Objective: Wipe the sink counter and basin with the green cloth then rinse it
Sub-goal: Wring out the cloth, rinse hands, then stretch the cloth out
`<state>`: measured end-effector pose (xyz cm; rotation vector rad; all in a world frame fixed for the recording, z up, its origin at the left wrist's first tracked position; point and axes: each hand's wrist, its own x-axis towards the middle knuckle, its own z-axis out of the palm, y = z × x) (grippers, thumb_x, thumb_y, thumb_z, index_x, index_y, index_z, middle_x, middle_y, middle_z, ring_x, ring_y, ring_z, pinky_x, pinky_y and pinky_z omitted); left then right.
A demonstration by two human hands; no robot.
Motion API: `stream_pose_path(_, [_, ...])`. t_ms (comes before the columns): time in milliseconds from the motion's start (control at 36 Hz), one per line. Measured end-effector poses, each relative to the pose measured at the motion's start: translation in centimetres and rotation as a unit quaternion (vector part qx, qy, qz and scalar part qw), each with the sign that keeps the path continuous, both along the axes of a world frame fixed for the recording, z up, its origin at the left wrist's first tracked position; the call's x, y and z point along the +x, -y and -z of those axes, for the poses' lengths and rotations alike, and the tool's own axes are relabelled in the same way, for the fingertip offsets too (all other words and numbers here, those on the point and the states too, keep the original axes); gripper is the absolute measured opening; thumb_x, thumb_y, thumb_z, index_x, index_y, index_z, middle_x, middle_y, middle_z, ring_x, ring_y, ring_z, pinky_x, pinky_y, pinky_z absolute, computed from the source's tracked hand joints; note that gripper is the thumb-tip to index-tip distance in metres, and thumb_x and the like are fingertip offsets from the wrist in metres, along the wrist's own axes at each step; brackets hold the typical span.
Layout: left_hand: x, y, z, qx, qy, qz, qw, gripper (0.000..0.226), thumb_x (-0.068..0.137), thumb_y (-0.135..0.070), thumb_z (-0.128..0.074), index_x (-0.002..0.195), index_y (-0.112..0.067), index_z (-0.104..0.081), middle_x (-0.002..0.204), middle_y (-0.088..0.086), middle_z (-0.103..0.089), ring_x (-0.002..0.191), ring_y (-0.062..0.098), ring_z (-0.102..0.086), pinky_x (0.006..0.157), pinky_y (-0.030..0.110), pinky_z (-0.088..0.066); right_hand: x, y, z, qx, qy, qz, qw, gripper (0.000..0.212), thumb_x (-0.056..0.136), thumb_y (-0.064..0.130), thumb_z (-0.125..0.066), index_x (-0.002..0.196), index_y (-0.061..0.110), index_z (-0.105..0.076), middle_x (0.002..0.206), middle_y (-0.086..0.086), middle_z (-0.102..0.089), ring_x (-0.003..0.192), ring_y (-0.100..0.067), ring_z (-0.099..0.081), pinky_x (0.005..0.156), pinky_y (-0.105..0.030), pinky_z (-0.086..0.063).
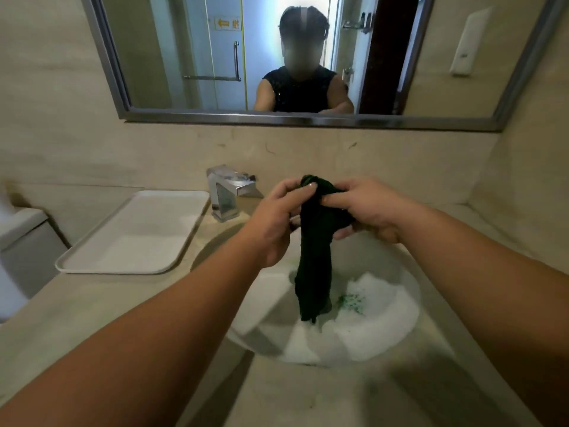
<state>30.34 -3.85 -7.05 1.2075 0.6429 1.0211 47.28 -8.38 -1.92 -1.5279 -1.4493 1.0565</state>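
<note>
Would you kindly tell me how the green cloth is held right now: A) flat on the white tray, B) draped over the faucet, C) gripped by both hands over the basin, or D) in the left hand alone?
C: the left hand and the right hand both grip the green cloth, whose tail hangs down over the basin.

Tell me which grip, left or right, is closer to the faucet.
Left. The left grip holds the green cloth just right of the faucet; the right grip holds the same cloth farther right, beyond the left one.
</note>
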Motion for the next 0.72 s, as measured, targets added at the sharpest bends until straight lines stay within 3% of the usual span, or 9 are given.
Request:
stream_pose_path(83, [0.7, 1.6, 0.7, -0.022, -0.043, 0.096, 0.994, 0.054, 0.091, -0.024, -0.079, 0.141, -0.016, -0.061, 0.131, 0.011, -0.074, 0.122, 0.029, -0.068, 0.110, 0.045, -0.049, 1.3, 1.6, -1.4, 0.012, -0.046, 0.023, 0.999, 0.020, 0.101, 0.019, -0.065, 0.120, 0.014, -0.068, 0.105, -0.014, -0.079, 0.088, -0.030, -0.079, 0.056, -0.032, -0.061])
stream_pose_path(139, [1.4, 2.6, 1.4, -0.026, -0.108, 0.145, 0.983, 0.058, 0.085, -0.020, -0.084, 0.140, -0.018, -0.063, 0.128, 0.011, -0.075, 0.120, 0.028, -0.070, 0.110, 0.045, -0.050, 2.0, 2.4, -2.2, 0.025, -0.077, 0.052, 0.995, 0.021, 0.100, 0.019, -0.064, 0.120, 0.012, -0.068, 0.107, -0.016, -0.078, 0.091, -0.031, -0.079, 0.058, -0.036, -0.059])
stream_pose_path(194, [2.3, 3.5, 2.0, -0.027, -0.173, 0.163, 0.971, 0.050, 0.085, -0.015, -0.086, 0.131, -0.016, -0.067, 0.118, 0.008, -0.079, 0.112, 0.024, -0.075, 0.105, 0.042, -0.055, 2.8, 3.1, -3.1, 0.042, -0.107, 0.073, 0.991, 0.020, 0.101, 0.019, -0.062, 0.119, 0.011, -0.068, 0.106, -0.015, -0.079, 0.092, -0.030, -0.078, 0.057, -0.035, -0.057])
stream_pose_path(278, [3.8, 4.6, 2.7, -0.030, -0.234, 0.143, 0.961, 0.040, 0.089, -0.017, -0.083, 0.126, -0.011, -0.069, 0.110, 0.006, -0.081, 0.098, 0.020, -0.078, 0.080, 0.028, -0.061, 4.0, 3.8, -4.2, 0.063, -0.135, 0.117, 0.982, 0.022, 0.099, 0.019, -0.062, 0.119, 0.008, -0.067, 0.102, -0.014, -0.080, 0.091, -0.029, -0.078, 0.054, -0.032, -0.053])
stream_pose_path(417, [4.9, 4.2, 3.6, -0.029, -0.287, 0.105, 0.952, 0.042, 0.090, -0.028, -0.083, 0.126, -0.014, -0.067, 0.112, 0.012, -0.077, 0.100, 0.029, -0.076, 0.083, 0.038, -0.064, 6.2, 4.5, -4.6, 0.089, -0.126, 0.221, 0.963, 0.012, 0.099, 0.020, -0.063, 0.109, 0.014, -0.067, 0.099, -0.011, -0.079, 0.089, -0.026, -0.076, 0.059, -0.035, -0.055])
stream_pose_path(500, [5.1, 3.8, 3.9, -0.050, -0.287, 0.095, 0.952, 0.039, 0.093, -0.038, -0.080, 0.120, -0.013, -0.068, 0.110, 0.019, -0.077, 0.091, 0.033, -0.077, 0.073, 0.040, -0.065, 7.5, 4.7, -4.2, 0.092, -0.127, 0.277, 0.948, 0.008, 0.099, 0.022, -0.063, 0.106, 0.019, -0.065, 0.104, -0.009, -0.075, 0.088, -0.023, -0.073, 0.059, -0.033, -0.059])
stream_pose_path(583, [5.5, 3.6, 3.5, -0.115, -0.257, 0.094, 0.955, 0.046, 0.098, -0.047, -0.072, 0.123, -0.009, -0.065, 0.110, 0.023, -0.078, 0.094, 0.039, -0.079, 0.074, 0.046, -0.066, 8.2, 4.7, -3.4, 0.100, -0.116, 0.292, 0.944, 0.020, 0.099, 0.022, -0.064, 0.118, 0.018, -0.066, 0.107, -0.009, -0.074, 0.093, -0.024, -0.073, 0.058, -0.032, -0.061])
stream_pose_path(667, [6.1, 3.8, 2.2, -0.199, -0.176, 0.133, 0.955, 0.053, 0.101, -0.052, -0.065, 0.127, -0.005, -0.062, 0.106, 0.022, -0.075, 0.082, 0.036, -0.078, 0.061, 0.037, -0.063, 7.9, 4.8, -2.8, 0.120, -0.083, 0.256, 0.956, 0.027, 0.099, 0.021, -0.063, 0.126, 0.020, -0.066, 0.111, -0.006, -0.074, 0.101, -0.023, -0.072, 0.064, -0.030, -0.060])
stream_pose_path(722, [6.6, 3.8, 1.2, -0.226, -0.111, 0.155, 0.955, 0.062, 0.102, -0.058, -0.057, 0.128, -0.003, -0.063, 0.111, 0.023, -0.072, 0.081, 0.032, -0.075, 0.067, 0.036, -0.064, 7.4, 5.0, -2.4, 0.128, -0.037, 0.221, 0.966, 0.030, 0.098, 0.019, -0.064, 0.128, 0.019, -0.067, 0.113, -0.005, -0.074, 0.103, -0.021, -0.071, 0.069, -0.031, -0.061])
